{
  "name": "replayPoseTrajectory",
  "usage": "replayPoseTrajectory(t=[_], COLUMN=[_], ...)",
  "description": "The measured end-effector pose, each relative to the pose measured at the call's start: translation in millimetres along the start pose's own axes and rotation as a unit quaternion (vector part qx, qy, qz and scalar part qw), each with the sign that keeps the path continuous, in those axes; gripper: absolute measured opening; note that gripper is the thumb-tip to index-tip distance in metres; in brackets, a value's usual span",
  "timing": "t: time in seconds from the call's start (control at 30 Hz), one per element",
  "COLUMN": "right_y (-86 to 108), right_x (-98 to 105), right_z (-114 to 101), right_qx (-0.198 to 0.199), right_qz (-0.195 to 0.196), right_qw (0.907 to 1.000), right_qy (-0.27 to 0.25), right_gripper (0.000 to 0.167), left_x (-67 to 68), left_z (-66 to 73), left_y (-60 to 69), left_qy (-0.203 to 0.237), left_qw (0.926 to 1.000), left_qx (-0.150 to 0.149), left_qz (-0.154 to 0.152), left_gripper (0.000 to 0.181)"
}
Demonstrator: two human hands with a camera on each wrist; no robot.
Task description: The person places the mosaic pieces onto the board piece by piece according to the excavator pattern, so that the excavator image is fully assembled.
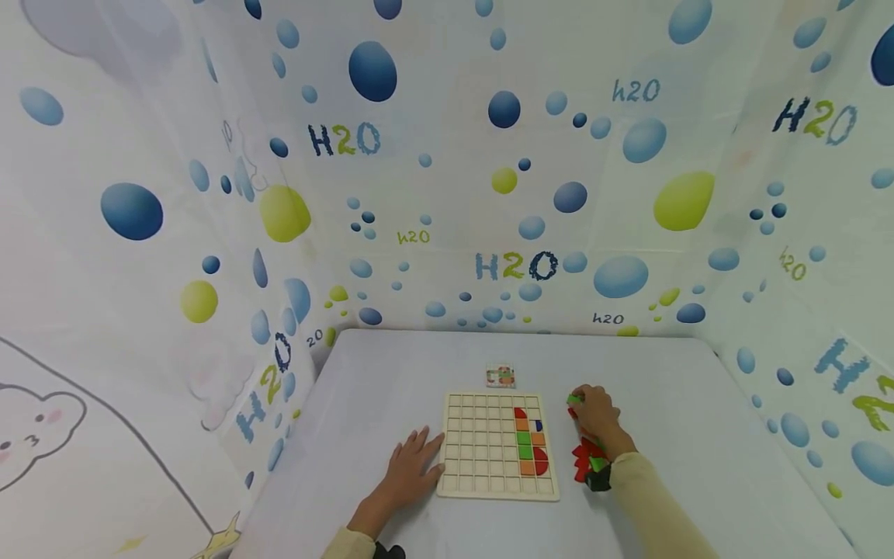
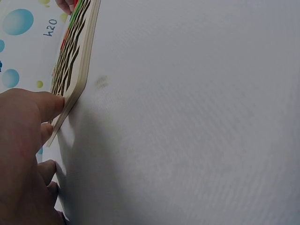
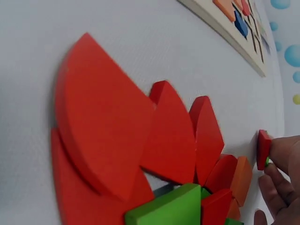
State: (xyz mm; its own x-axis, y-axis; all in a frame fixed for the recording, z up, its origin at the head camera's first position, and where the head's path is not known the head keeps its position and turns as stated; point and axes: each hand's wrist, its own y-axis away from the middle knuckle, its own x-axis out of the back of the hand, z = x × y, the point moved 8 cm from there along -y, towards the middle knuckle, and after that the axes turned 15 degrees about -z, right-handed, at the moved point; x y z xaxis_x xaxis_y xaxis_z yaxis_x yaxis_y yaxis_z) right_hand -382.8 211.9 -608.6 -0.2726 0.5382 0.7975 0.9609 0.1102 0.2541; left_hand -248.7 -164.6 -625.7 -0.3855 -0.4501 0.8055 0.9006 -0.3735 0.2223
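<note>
A wooden grid board [image 1: 497,494] lies on the white table, with red, orange, green and blue blocks in its right columns. My left hand [image 1: 414,464] rests at the board's left edge, fingers spread; the left wrist view shows its thumb touching the rim. To the right of the board, my right hand [image 1: 596,411] is at the far end of a loose pile of blocks. Its thumb and fingers pinch a small red block [image 3: 263,149], with a bit of green beside it. Nearer lie red quarter-round pieces [image 3: 103,117] and a green block [image 3: 168,206], partly stacked.
A small patterned card [image 1: 500,376] lies just beyond the board. The white table [image 1: 391,365] meets a hanging cloth [image 1: 447,186] printed with blue and green drops at its back. Dark wrist bands [image 1: 598,477] show at both sleeves.
</note>
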Motion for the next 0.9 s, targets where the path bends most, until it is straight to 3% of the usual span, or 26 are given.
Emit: replayPoseTrajectory(t=[0.3,0.43,0.63,0.9], right_y=[-9.7,-5.4,4.0,-1.2], right_x=[-8.9,-12.7,-29.2,-66.5], right_z=[-7.3,-35.5,-81.3,-108.3], right_qx=[0.012,0.043,0.124,0.188], right_qz=[0.022,0.034,0.014,-0.025], right_qw=[0.9996,0.9985,0.9915,0.9790], right_qy=[0.009,0.005,0.035,0.075], right_gripper=[0.031,0.030,0.022,0.021], left_x=[0.9,2.2,1.1,4.2], left_z=[0.3,0.5,-0.1,5.3], left_y=[1.0,1.5,1.4,5.6], left_qy=[0.000,0.002,0.002,0.013], left_qw=[1.0000,1.0000,1.0000,0.9995], left_qx=[-0.001,-0.001,-0.004,-0.018], left_qz=[0.000,0.001,0.002,0.024], left_gripper=[0.059,0.058,0.058,0.056])
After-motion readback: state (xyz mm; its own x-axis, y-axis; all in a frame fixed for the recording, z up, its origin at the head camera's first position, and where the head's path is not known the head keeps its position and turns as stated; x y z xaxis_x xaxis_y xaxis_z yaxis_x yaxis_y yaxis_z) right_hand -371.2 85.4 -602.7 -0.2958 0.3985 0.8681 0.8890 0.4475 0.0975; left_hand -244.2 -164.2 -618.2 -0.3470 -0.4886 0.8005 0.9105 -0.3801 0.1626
